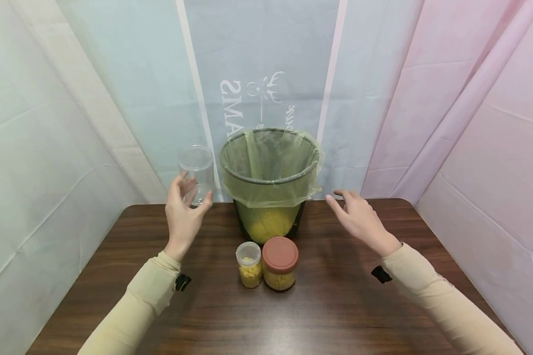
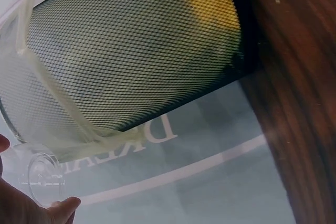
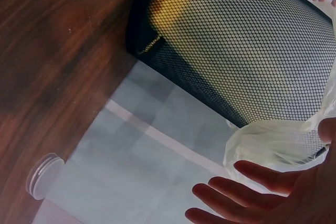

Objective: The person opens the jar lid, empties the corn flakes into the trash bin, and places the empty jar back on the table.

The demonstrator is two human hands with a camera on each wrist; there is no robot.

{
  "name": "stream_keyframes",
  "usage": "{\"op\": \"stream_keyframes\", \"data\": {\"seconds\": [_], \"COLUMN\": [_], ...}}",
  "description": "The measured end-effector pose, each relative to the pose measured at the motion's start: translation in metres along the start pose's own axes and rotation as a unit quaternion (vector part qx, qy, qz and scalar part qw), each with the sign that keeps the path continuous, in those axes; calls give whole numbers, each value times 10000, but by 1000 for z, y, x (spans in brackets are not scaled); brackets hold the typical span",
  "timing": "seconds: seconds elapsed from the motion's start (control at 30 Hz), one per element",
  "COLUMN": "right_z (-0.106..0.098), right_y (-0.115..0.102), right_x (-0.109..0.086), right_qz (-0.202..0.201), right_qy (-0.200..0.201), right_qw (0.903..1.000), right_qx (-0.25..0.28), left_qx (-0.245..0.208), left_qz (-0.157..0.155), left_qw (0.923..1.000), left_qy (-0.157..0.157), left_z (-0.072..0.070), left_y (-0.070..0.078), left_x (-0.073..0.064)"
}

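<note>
My left hand [image 1: 183, 214] grips a clear plastic jar [image 1: 196, 165] by its lower part, above the table's back edge and left of the bin. Nothing shows inside the jar, and its upper end stands clear of the fingers. In the left wrist view the jar [image 2: 44, 179] appears beside the bin's liner. On the bin's other side my right hand [image 1: 360, 217] is held in the air, fingers spread and holding nothing. Between the hands stands a black mesh bin [image 1: 273, 214] with a pale yellow-green liner [image 1: 266, 195] folded over its rim. Something yellow shows through its lower mesh.
In front of the bin stand a small clear jar [image 1: 250, 271] with yellow pieces and a wider jar [image 1: 280, 280] with a reddish lid [image 1: 280, 254]. A clear round lid-like piece [image 3: 47, 177] lies near the table's edge in the right wrist view. Fabric sheets [image 1: 151, 74] surround the table [image 1: 337, 315].
</note>
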State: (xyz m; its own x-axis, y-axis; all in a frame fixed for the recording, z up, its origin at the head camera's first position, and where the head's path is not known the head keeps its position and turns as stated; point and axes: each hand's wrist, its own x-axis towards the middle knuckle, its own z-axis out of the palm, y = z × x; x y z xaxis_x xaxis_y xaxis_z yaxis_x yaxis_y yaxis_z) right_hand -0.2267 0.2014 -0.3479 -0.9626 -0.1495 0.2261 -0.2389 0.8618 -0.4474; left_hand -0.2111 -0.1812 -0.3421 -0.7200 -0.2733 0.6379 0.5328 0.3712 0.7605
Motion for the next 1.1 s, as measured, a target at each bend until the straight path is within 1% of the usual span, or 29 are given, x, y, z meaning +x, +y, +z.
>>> {"op": "stream_keyframes", "data": {"seconds": [0.03, 0.13, 0.23, 0.33, 0.4, 0.53, 0.73, 0.97, 1.1], "right_z": [1, 3, 5, 7, 8, 12, 19, 27, 31], "right_y": [0, 1, 1, 3, 3, 7, 14, 18, 19], "right_x": [-1, -3, -5, -8, -10, -14, -21, -28, -30], "right_qz": [7, 20, 1, -54, -65, -3, 50, 80, 122], "right_qy": [-13, -105, -208, -311, -382, -522, -480, -426, -412], "right_qw": [10000, 9999, 9997, 9994, 9991, 9983, 9984, 9989, 9990], "right_qx": [-20, -55, -95, -148, -182, -263, -283, -186, -149], "left_qx": [33, 214, 588, 1019, 1201, 1319, 1384, 1397, 1508], "left_qz": [13, 42, 28, -17, -68, -179, -370, -378, -445], "left_qw": [10000, 9998, 9983, 9948, 9927, 9911, 9896, 9892, 9869], "left_qy": [-14, -43, -49, -37, -26, -5, -129, -236, -353], "left_z": [0, -2, -4, -6, -7, -9, -10, -10, -10], "left_y": [-6, -13, -17, -21, -24, -28, -31, -37, -40], "left_x": [-1, -4, -9, -14, -16, -18, -22, -29, -33]}}
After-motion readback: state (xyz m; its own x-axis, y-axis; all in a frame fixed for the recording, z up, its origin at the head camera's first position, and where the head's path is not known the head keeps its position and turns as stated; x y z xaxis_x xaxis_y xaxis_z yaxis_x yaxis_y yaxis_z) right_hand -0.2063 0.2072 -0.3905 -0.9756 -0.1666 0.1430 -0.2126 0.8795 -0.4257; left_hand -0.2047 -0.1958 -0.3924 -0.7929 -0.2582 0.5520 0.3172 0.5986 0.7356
